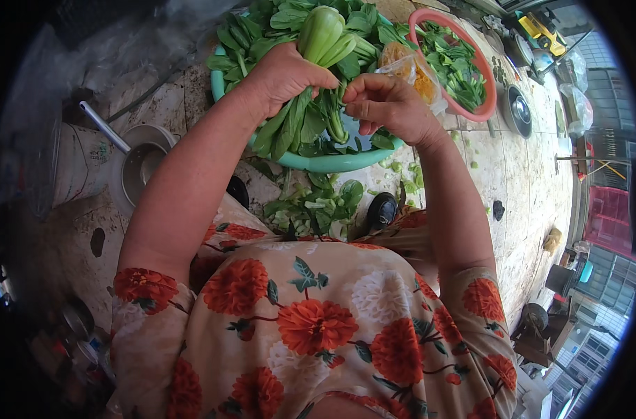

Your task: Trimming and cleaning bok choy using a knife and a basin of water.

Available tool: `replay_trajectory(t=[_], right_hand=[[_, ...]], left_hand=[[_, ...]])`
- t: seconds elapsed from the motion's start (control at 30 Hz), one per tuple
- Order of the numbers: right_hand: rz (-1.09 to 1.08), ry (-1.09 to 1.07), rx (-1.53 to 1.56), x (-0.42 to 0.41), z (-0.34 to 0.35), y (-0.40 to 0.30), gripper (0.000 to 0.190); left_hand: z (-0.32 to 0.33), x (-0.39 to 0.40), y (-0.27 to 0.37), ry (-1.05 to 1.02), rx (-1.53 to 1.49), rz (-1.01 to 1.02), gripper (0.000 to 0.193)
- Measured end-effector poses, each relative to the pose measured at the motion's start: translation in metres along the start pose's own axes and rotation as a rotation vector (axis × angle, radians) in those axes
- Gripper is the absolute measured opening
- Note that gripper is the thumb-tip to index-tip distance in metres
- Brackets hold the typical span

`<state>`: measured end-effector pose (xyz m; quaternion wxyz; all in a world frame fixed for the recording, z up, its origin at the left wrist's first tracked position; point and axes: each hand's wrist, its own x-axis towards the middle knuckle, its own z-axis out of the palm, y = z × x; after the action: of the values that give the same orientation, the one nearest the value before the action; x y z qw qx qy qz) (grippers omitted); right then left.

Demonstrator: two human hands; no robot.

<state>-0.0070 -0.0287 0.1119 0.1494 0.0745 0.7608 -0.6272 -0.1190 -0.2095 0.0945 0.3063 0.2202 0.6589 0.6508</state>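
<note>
My left hand (284, 78) is closed around a head of bok choy (322, 34), its pale green base upward and its leaves hanging below my fist. Close to my left thumb, my right hand (388, 102) has its fingers curled in; whether they pinch anything is too small to tell. Both hands are over a green plastic basin (323, 163). More bok choy (244, 39) is heaped at the basin's far side, and water (357, 133) shows near its front rim. Behind my right hand is a clear plastic bag (420, 78) with something orange-yellow inside.
A pink basin (489, 94) holds loose greens at the right. Leaf trimmings (318, 204) lie on the tiled floor between my shoes. A pot with a long handle (105, 128) rests in a white bucket (120, 183) at the left. A metal bowl (519, 112) is beyond the pink basin.
</note>
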Motion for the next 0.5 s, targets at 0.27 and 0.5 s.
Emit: replay_trajectory(t=[0.27, 0.5], right_hand=[[-0.34, 0.267, -0.051, -0.004, -0.029, 0.001, 0.008], [-0.666, -0.084, 0.897, 0.002, -0.013, -0.018, 0.042]], left_hand=[[-0.008, 0.006, 0.005, -0.076, -0.442, 0.002, 0.015], [0.016, -0.001, 0.002, -0.066, -0.518, 0.101, 0.021]])
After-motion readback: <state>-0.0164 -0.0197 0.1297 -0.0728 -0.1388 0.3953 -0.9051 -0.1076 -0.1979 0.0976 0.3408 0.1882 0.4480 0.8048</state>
